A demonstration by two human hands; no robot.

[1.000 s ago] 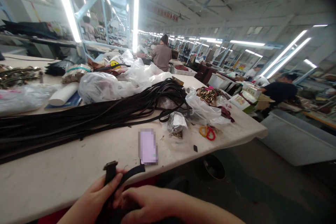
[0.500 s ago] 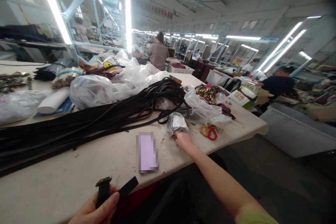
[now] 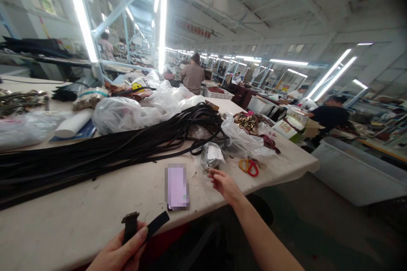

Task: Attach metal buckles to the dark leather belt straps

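Note:
My left hand (image 3: 122, 247) is closed on a black strap (image 3: 157, 224) with a metal buckle (image 3: 130, 217) at its upper end, near the table's front edge. My right hand (image 3: 224, 184) is at the mouth of a small clear plastic bag (image 3: 211, 155); its thumb and fingers are pinched together, and what they hold, if anything, is too small to name. A phone (image 3: 178, 187) with a blurred screen lies between the hands. Scissors (image 3: 249, 167) with one yellow and one red handle lie right of the bag.
A long bundle of black straps (image 3: 111, 148) crosses the table (image 3: 127, 190). Behind it are plastic bags (image 3: 117, 114) and a white roll (image 3: 73, 123). Metal fittings (image 3: 248, 122) are piled at the right. A grey bin (image 3: 352, 173) stands beyond the table; people are farther back.
My right hand has drawn back slightly from the bag's mouth toward me, and its fingers show more. My left hand still holds the strap. The view has shifted slightly.

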